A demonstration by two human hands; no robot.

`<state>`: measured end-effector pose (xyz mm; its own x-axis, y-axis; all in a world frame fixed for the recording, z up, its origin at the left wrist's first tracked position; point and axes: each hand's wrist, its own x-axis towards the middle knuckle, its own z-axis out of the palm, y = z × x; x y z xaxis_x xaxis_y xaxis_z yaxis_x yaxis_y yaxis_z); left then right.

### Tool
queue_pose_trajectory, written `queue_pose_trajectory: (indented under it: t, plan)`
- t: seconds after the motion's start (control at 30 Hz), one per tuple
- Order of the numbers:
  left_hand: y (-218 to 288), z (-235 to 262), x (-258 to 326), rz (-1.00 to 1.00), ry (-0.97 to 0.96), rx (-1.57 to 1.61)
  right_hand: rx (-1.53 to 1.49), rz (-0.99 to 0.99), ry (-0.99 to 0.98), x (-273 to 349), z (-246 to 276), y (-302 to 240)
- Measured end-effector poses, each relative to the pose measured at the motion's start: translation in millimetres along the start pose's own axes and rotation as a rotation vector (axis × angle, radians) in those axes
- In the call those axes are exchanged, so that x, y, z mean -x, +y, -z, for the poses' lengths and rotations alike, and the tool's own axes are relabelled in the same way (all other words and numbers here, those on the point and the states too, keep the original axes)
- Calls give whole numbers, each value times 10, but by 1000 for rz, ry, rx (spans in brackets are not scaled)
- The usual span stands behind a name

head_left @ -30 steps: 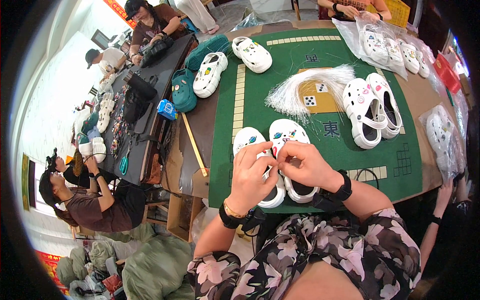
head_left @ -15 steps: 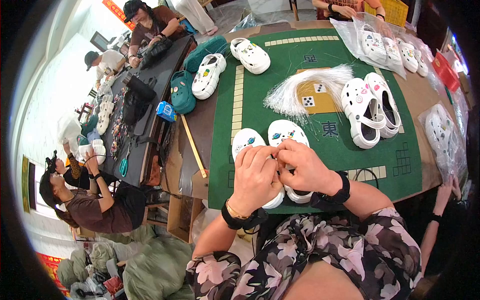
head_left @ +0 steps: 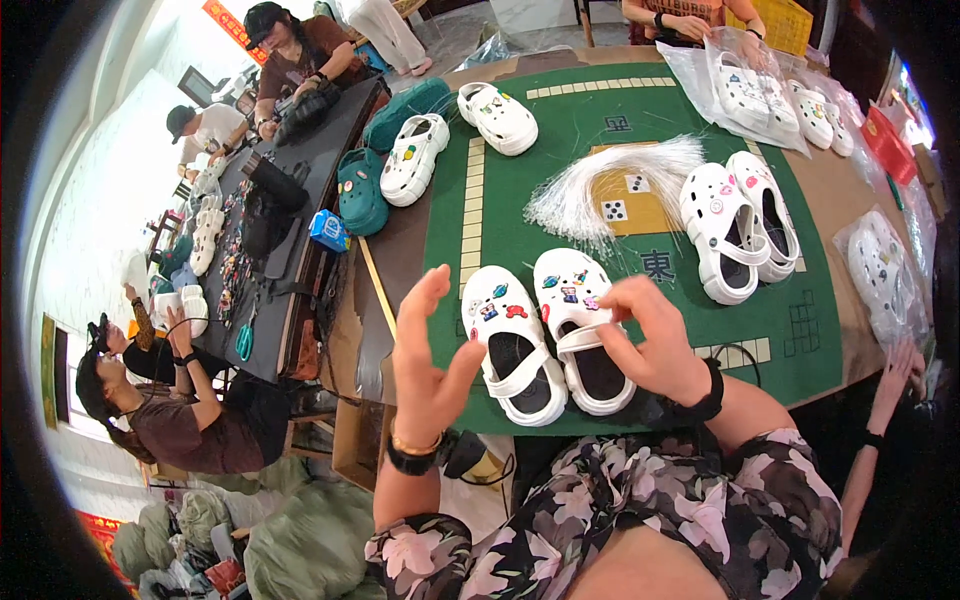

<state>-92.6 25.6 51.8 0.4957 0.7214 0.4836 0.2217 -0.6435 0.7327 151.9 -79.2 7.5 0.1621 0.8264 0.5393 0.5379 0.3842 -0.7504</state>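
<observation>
Two white clog shoes lie side by side on the green table mat (head_left: 520, 190) in front of me, each with small coloured charms on its top. My right hand (head_left: 650, 340) rests on the right clog (head_left: 580, 330), its fingertips pinching at the strap near the charms. My left hand (head_left: 430, 360) is lifted off the left clog (head_left: 512, 345), fingers spread, holding nothing.
A second white clog pair (head_left: 740, 225) and a bundle of clear plastic ties (head_left: 610, 180) lie further back. Bagged clogs (head_left: 770, 90) sit at the far right; white and teal clogs (head_left: 410, 160) at the far left. People work at a dark side table (head_left: 290, 250) on the left.
My left hand has let go of the clogs, lifted and moved left with its fingers opened. My right hand stays on the right clog.
</observation>
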Motion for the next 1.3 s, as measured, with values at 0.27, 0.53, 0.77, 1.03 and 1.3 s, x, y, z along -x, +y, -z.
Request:
queue_pose_trajectory:
  t: [0.27, 0.53, 0.77, 1.03, 1.3]
  plan:
    - [847, 243, 23, -537, -33, 909, 84, 87, -434, 360, -159, 105]
    - [1405, 343, -196, -591, -479, 914, 363, -170, -546, 349, -356, 162]
    - [1385, 75, 41, -930, -159, 1083, 417, -180, -573, 272, -494, 63]
    - [1588, 255, 27, -510, -138, 1080, 533, -228, -548, 212, -627, 174]
    - [869, -94, 21, -408, 83, 857, 362, -313, -481, 169, -801, 226]
